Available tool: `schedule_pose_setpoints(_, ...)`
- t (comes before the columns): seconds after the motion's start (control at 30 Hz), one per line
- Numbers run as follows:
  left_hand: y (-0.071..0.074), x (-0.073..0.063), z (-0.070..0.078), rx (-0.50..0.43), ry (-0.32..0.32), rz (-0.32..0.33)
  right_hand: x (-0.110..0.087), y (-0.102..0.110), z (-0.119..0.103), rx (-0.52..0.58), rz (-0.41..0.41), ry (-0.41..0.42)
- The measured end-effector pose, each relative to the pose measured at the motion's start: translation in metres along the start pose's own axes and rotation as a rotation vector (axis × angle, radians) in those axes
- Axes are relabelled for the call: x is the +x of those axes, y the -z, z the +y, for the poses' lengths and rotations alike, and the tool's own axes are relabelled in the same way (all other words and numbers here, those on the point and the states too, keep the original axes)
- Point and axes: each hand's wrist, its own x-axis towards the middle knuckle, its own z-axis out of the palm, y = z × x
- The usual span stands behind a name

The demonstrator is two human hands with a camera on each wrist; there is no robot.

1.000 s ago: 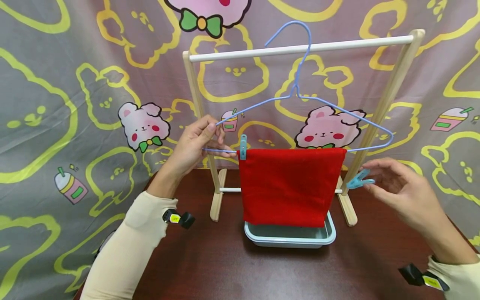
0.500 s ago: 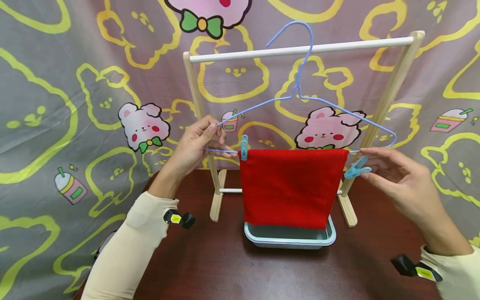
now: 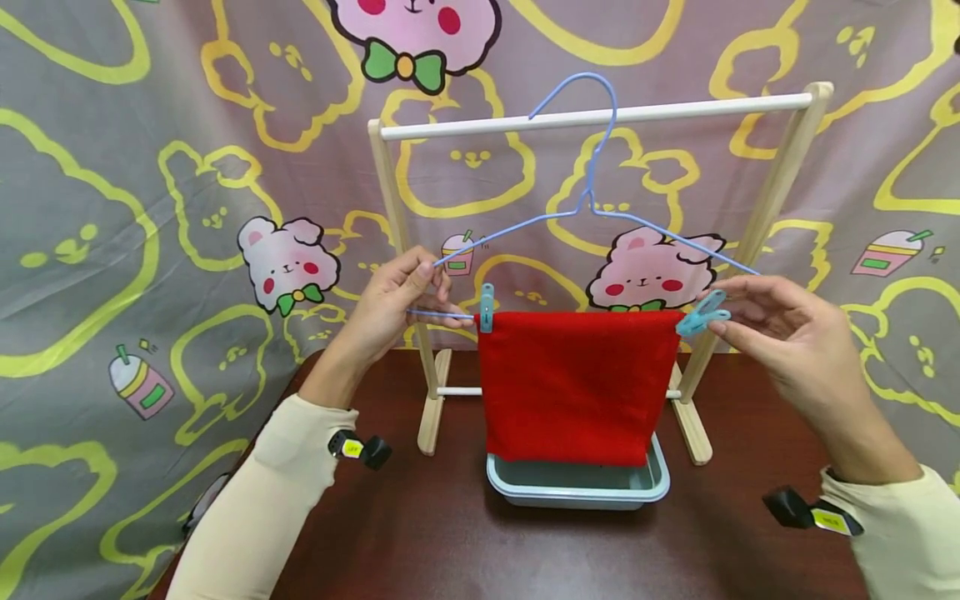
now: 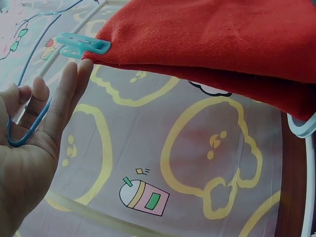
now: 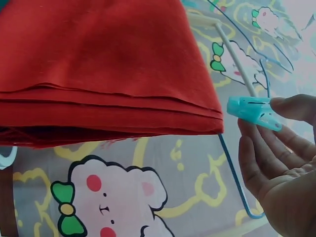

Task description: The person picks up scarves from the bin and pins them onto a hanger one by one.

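A folded red cloth point(image 3: 577, 387) hangs over the lower bar of a blue wire hanger point(image 3: 517, 225). One light-blue clothespin point(image 3: 487, 308) clamps the cloth's left top corner to that bar. My left hand point(image 3: 397, 304) grips the hanger's left end, thumb on the sloping wire and fingers by the lower bar. Between thumb and fingers my right hand point(image 3: 798, 342) pinches a second clothespin point(image 3: 701, 314), its tip right at the cloth's upper right corner. In the right wrist view this clothespin point(image 5: 253, 111) points at the cloth's edge point(image 5: 217, 118), with a small gap showing.
A wooden rack point(image 3: 780, 175) with a white top rod point(image 3: 697, 111) stands behind the hanger, whose hook overlaps the rod in the head view. Below the cloth, a pale blue basin point(image 3: 577, 493) sits on the dark table point(image 3: 420, 533). A patterned curtain point(image 3: 180, 333) hangs behind.
My right hand has moved left with the clothespin, from beside the rack's right leg to the cloth's right corner. The left hand keeps its hold on the hanger. The head view has tilted slightly up.
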Motion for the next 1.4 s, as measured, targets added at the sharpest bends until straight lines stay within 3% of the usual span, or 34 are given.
schedule_pose_setpoints(0.17, 0.0, -0.001, 0.0, 0.007, -0.001, -0.004, 0.009, -0.001, -0.004, -0.195, 0.03, 0.008)
schedule_pose_setpoints(0.4, 0.0, 0.0, 0.0, -0.02, -0.013, -0.009, 0.019, -0.001, -0.005, -0.319, 0.021, 0.067)
schedule_pose_setpoints(0.7, 0.0, 0.002, 0.001, -0.024, -0.025, -0.023, 0.025, 0.0, -0.005, -0.382, -0.001, 0.036)
schedule_pose_setpoints(0.9, -0.001, 0.001, 0.002, -0.036, -0.041, -0.019, 0.027, 0.002, -0.001, -0.343, -0.046, -0.009)
schedule_pose_setpoints(1.13, -0.002, 0.002, -0.001, -0.047, -0.065, 0.013, 0.026, 0.005, -0.001, -0.483, -0.141, -0.122)
schedule_pose_setpoints(1.23, -0.001, 0.002, -0.003, -0.053, -0.066, 0.022, 0.026, 0.007, -0.002, -0.482, -0.173, -0.103)
schedule_pose_setpoints(1.4, -0.003, 0.002, -0.003, -0.065, -0.069, 0.016, 0.026, 0.01, 0.003, -0.411, -0.265, 0.028)
